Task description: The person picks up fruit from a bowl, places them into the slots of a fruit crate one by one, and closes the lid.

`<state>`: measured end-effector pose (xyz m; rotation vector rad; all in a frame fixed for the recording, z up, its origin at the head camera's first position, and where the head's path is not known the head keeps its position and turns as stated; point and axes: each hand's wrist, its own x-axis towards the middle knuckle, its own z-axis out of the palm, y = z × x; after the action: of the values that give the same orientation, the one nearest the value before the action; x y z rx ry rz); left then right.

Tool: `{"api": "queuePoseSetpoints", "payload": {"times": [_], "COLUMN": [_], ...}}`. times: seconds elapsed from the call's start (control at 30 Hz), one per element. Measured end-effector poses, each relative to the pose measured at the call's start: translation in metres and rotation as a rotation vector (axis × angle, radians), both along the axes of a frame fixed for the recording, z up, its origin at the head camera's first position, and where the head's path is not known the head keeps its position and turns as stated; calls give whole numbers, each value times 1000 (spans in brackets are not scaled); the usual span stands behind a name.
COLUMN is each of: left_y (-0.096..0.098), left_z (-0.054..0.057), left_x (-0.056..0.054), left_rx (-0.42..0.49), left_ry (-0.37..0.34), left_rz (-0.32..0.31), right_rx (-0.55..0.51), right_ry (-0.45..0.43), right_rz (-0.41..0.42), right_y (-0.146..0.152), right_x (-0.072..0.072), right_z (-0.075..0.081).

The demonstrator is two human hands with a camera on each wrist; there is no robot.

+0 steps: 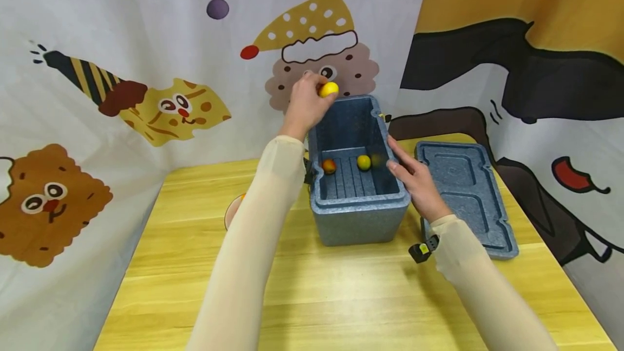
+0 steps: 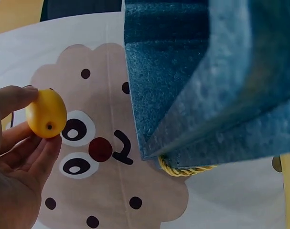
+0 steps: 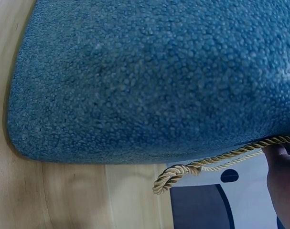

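Raised over the far left side of a blue-grey foam box point(image 1: 361, 225), my left hand point(image 1: 306, 101) pinches a small yellow fruit point(image 1: 329, 90) between thumb and fingers. In the left wrist view the fruit point(image 2: 47, 113) is smooth and oval, with a dark spot at one end. My right hand point(image 1: 420, 186) rests against the box's right side, its thumb at the rim and its fingers extended. On the grooved box floor lie a red-orange fruit point(image 1: 329, 166) and a yellow fruit point(image 1: 363, 162), apart from each other.
The box's lid point(image 1: 465, 194) lies on the table point(image 1: 341, 297) to the right. A twisted gold rope point(image 3: 183, 172) hangs along the box's right side. Left of the box, my left sleeve partly hides a round, pinkish object point(image 1: 232, 213). A printed curtain point(image 1: 185, 10) stands behind.
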<state>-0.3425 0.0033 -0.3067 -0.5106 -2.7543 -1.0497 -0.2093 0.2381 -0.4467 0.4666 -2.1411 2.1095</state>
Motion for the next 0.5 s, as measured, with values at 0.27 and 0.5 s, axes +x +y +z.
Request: {"api": "queuePoseSetpoints", "payload": {"times": [0.27, 0.5], "left_y": [5, 6], "left_z": [-2, -2], "left_x": [0, -2], "left_rx": [-13, -63], "left_ry": [-35, -19], "left_rz": [23, 56], "right_rx": [-10, -12], "right_ry": [1, -3], "right_rz": [17, 4], "right_y": [1, 1], "right_x": [0, 1], "right_z": [-1, 0]}}
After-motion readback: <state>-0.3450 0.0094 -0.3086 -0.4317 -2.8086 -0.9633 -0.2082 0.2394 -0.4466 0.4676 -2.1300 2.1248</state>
